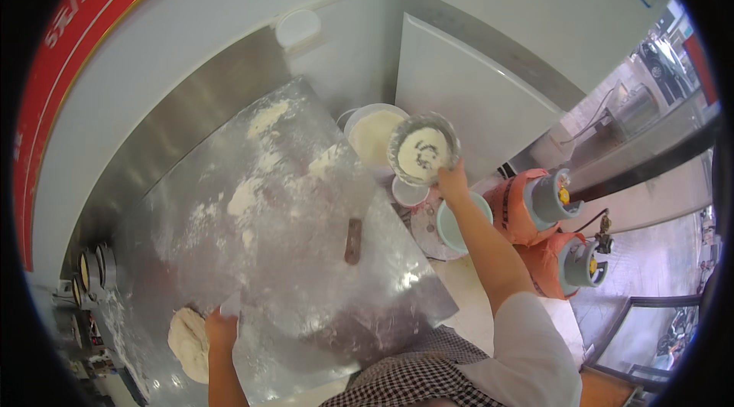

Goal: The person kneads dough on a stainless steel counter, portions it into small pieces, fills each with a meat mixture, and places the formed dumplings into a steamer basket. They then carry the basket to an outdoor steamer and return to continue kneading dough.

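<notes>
My right hand (453, 180) grips the rim of a round metal bowl (424, 149) dusted with flour, above the far right edge of a floured metal worktable (298, 281). Pale flour lies inside the bowl, with a darker bare patch in it. At the lower left, my left hand (221, 329) holds a whitish flat scraper (231, 305) beside a lump of dough (189, 344) on the table. A brown wooden-looking piece (353, 242) lies on the table between my hands.
Beyond the table's right edge are a white bucket of flour (373, 134), a small pale container (410, 192) and a light green basin (461, 223). Two gas cylinders (547, 194) with orange wrapping stand further right. Scattered flour (243, 197) marks the tabletop.
</notes>
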Action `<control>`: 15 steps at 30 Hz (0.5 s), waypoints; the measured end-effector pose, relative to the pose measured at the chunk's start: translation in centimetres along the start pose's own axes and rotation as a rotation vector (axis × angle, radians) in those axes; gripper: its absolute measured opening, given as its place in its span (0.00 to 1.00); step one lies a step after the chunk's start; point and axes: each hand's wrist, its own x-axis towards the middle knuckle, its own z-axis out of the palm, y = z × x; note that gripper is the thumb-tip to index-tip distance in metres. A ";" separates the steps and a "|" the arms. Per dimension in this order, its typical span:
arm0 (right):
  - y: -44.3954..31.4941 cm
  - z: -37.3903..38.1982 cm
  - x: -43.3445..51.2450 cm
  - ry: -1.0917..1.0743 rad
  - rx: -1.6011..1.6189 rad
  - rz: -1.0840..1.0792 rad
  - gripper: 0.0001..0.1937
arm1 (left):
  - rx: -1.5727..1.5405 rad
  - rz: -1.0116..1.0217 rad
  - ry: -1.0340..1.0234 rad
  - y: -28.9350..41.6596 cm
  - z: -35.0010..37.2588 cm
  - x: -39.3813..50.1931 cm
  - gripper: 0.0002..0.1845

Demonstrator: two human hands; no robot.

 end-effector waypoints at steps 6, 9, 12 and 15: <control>0.8 10.4 14.2 0.003 -0.644 -0.269 0.38 | 0.113 -0.222 0.050 1.7 0.3 -0.5 0.21; 2.2 14.8 16.7 -0.041 -0.783 -0.358 0.37 | 0.103 -0.296 0.074 3.0 0.3 -0.4 0.20; 3.2 18.0 16.1 -0.131 -0.823 -0.266 0.36 | 0.094 -0.319 0.100 3.8 0.2 -0.2 0.21; 3.3 19.7 14.7 -0.170 -0.739 -0.142 0.36 | 0.120 -0.352 0.114 3.7 0.1 -0.3 0.23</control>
